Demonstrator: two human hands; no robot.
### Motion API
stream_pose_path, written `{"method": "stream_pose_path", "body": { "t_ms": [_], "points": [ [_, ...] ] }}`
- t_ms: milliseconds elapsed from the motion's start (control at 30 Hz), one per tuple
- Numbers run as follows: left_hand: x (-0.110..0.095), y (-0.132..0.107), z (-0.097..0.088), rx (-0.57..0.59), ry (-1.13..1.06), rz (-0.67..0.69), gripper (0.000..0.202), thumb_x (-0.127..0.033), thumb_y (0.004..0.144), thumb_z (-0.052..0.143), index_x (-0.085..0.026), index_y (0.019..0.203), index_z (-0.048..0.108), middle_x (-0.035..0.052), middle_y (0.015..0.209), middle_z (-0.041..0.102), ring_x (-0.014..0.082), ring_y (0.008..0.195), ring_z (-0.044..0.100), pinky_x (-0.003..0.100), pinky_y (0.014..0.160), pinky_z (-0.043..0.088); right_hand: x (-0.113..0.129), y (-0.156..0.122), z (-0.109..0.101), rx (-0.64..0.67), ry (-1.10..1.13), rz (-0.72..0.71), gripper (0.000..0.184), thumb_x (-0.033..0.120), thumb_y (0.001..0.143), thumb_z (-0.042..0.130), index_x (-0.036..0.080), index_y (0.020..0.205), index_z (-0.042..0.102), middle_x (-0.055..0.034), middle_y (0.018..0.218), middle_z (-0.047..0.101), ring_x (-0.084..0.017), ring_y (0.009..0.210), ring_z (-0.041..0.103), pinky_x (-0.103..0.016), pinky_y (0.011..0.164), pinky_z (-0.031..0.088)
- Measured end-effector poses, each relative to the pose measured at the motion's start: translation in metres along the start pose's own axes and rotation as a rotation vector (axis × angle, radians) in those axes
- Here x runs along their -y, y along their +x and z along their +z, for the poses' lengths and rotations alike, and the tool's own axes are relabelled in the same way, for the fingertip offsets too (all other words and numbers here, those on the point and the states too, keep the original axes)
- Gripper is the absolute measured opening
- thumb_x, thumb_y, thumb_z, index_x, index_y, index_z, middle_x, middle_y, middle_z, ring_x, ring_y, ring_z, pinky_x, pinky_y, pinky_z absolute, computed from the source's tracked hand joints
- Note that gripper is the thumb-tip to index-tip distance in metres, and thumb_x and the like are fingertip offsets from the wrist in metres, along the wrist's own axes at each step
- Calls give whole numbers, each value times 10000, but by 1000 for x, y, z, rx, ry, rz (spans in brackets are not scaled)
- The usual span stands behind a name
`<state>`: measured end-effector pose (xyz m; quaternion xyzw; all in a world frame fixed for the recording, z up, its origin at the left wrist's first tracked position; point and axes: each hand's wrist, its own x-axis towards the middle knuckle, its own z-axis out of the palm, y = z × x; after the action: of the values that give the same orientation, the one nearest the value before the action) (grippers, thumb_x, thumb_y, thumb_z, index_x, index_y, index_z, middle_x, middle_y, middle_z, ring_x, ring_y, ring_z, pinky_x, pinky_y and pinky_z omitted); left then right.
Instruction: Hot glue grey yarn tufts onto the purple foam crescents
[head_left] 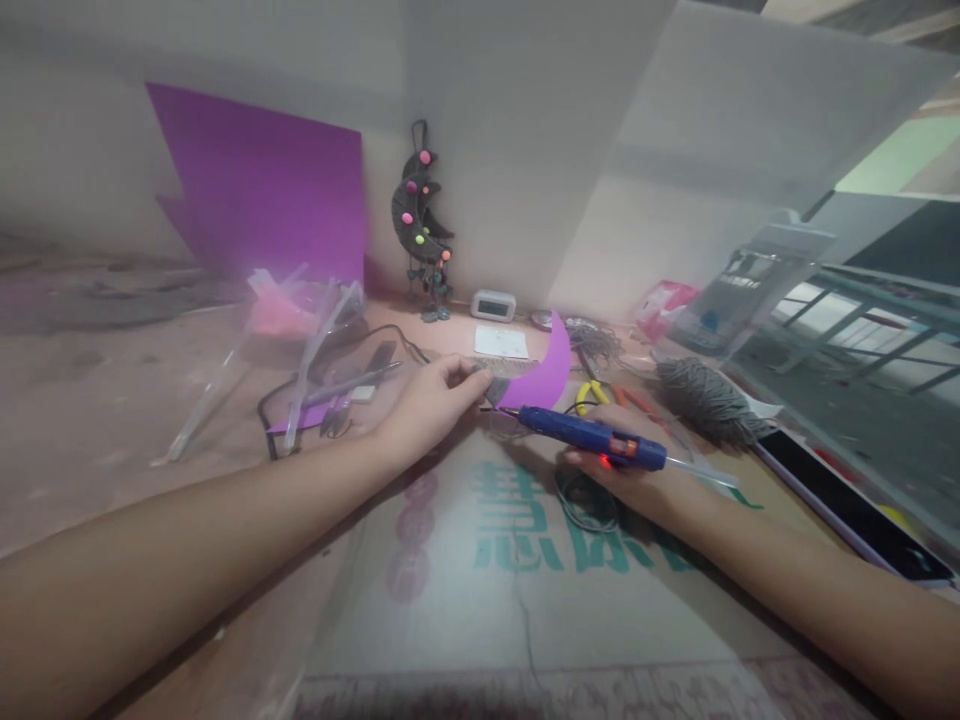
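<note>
My left hand (448,402) pinches one end of a purple paper crescent (546,375), where grey yarn (493,386) covers the tip. In my right hand (611,460) is a blue glue gun (585,434) with a red light lit and a clear glue stick (705,472) sticking out of its back. The gun's nozzle points left and lies close to the yarn-covered end; whether it touches cannot be made out. Below the right hand lies a loop of grey yarn (589,503), and a thin strand runs down the printed board.
Against the wall stand purple sheets (277,190) and a hanging crescent ornament (420,215). A small white clock (493,305), yellow-handled pliers (590,397), a grey yarn bundle (709,402), a phone (847,500), a clear container (742,285) and bagged glue sticks (307,355) surround the hands.
</note>
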<state>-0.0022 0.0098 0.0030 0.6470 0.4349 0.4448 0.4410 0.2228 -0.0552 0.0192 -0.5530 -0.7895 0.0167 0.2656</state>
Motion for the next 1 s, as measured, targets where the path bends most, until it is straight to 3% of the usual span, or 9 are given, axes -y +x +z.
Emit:
{"method": "stream_pose_path", "body": {
  "t_ms": [1000],
  "points": [
    [9, 3, 2, 36, -63, 9, 246, -376, 803, 557, -177, 671, 499, -23, 586, 570, 112, 550, 524, 217, 547, 388, -5, 0, 1, 23, -9, -65, 209, 419, 777, 603, 237, 683, 565, -19, 632, 588, -200, 616, 564, -314, 542, 427]
  ]
}}
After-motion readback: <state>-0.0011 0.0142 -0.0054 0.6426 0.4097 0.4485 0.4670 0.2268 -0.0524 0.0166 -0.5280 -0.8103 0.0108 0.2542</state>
